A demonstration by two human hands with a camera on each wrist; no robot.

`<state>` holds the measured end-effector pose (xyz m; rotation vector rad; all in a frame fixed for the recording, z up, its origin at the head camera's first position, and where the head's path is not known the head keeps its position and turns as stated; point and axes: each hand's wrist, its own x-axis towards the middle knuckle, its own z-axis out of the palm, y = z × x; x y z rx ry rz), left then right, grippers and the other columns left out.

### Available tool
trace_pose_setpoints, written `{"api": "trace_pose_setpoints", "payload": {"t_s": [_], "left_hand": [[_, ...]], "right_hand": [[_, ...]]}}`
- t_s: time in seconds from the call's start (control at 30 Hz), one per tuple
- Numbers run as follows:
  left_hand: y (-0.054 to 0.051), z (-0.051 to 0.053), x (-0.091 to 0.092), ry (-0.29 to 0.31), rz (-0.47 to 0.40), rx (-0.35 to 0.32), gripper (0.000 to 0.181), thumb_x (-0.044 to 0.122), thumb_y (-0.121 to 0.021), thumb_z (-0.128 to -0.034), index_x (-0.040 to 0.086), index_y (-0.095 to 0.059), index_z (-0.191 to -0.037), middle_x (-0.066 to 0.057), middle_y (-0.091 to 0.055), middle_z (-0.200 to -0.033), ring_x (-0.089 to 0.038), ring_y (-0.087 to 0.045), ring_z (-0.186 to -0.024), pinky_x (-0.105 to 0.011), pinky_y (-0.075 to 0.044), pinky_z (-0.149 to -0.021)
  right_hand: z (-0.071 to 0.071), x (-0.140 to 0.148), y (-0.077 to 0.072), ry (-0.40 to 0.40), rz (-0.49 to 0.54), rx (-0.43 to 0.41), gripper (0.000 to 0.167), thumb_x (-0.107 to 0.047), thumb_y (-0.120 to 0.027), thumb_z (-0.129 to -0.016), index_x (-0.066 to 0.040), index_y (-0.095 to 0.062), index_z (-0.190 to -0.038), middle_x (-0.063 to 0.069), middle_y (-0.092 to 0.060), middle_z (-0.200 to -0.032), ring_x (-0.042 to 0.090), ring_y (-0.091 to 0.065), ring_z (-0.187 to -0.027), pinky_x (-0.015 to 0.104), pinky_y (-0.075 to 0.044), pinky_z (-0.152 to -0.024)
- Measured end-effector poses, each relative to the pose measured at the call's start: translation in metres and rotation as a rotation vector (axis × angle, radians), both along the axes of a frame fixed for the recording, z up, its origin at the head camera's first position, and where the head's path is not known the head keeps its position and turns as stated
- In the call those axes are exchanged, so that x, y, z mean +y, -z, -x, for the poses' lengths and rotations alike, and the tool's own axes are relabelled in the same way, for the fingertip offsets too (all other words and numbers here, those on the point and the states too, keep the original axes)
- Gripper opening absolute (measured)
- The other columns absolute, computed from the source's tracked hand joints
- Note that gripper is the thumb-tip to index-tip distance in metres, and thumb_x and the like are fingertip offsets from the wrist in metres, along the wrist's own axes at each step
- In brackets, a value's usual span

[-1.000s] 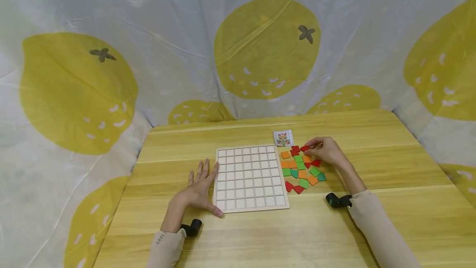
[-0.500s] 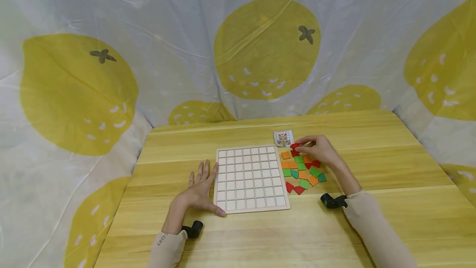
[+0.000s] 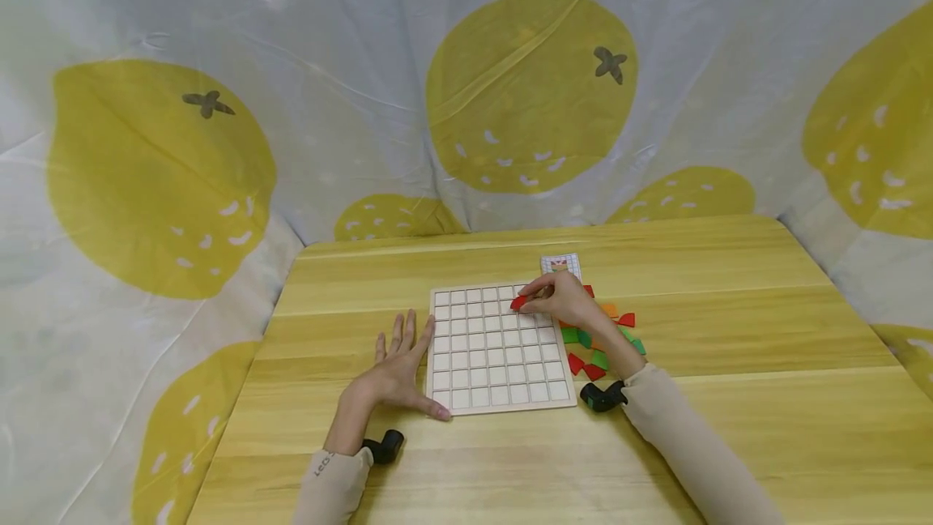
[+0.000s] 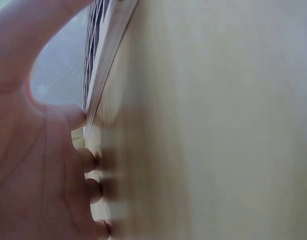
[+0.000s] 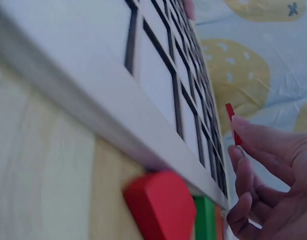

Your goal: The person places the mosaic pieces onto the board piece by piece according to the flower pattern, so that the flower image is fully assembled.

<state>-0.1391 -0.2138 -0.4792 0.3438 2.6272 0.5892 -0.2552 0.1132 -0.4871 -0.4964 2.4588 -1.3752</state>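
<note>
A pale wooden grid board lies on the table, its square cells bare where I can see them. My left hand is spread at the board's left side, thumb at the near corner and fingers straight; in the left wrist view its fingertips rest on the tabletop beside the board's edge. Over the board's far right part, my right hand pinches a red tile with a rounded side. The right wrist view shows that red tile on edge between thumb and fingers, raised above the board.
Loose red, orange and green tiles lie along the board's right side, partly hidden under my right forearm. A small printed pattern card sits beyond the board's far right corner. A lemon-print cloth hangs behind the table.
My right hand has picked up a red tile from the far end of the pile and carried it left over the board. The left hand keeps its place at the board.
</note>
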Motion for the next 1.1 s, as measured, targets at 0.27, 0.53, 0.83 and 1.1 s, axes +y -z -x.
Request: {"api": "trace_pose_setpoints", "payload": {"t_s": [0.27, 0.53, 0.83, 1.1], "left_hand": [[-0.001, 0.0, 0.0, -0.002, 0.014, -0.005, 0.155, 0.061, -0.095, -0.0591, 0.016, 0.007, -0.167, -0.023, 0.028, -0.168, -0.043, 0.027, -0.156, -0.07, 0.015, -0.123], [0.002, 0.001, 0.0, -0.003, 0.008, -0.003, 0.155, 0.062, -0.095, -0.0587, 0.017, 0.007, -0.167, -0.022, 0.028, -0.168, -0.043, 0.027, -0.156, -0.07, 0.016, -0.123], [0.003, 0.001, -0.001, 0.001, 0.008, 0.008, 0.156, 0.063, -0.095, -0.0585, 0.017, 0.007, -0.167, -0.022, 0.028, -0.168, -0.043, 0.027, -0.156, -0.07, 0.016, -0.123], [0.003, 0.002, -0.001, -0.001, 0.013, 0.005, 0.156, 0.062, -0.095, -0.0587, 0.017, 0.008, -0.167, -0.022, 0.028, -0.168, -0.043, 0.026, -0.156, -0.069, 0.015, -0.123]], "right_hand": [[0.001, -0.01, 0.007, -0.032, 0.008, 0.009, 0.023, -0.014, -0.083, -0.088, -0.011, -0.082, -0.11, 0.01, -0.079, -0.092, 0.016, -0.065, -0.068, 0.026, -0.048, -0.067], [0.001, -0.011, 0.008, -0.05, 0.0, 0.025, 0.025, -0.015, -0.081, -0.09, -0.008, -0.08, -0.114, 0.01, -0.075, -0.091, 0.013, -0.061, -0.068, 0.027, -0.046, -0.066], [0.002, -0.012, 0.009, -0.045, 0.005, 0.011, 0.023, -0.014, -0.081, -0.09, -0.008, -0.081, -0.112, 0.009, -0.074, -0.092, 0.013, -0.059, -0.067, 0.025, -0.047, -0.061], [0.003, -0.014, 0.012, -0.025, -0.028, 0.031, 0.022, -0.017, -0.083, -0.089, -0.014, -0.082, -0.11, 0.007, -0.075, -0.092, 0.013, -0.053, -0.064, 0.023, -0.039, -0.056]]}}
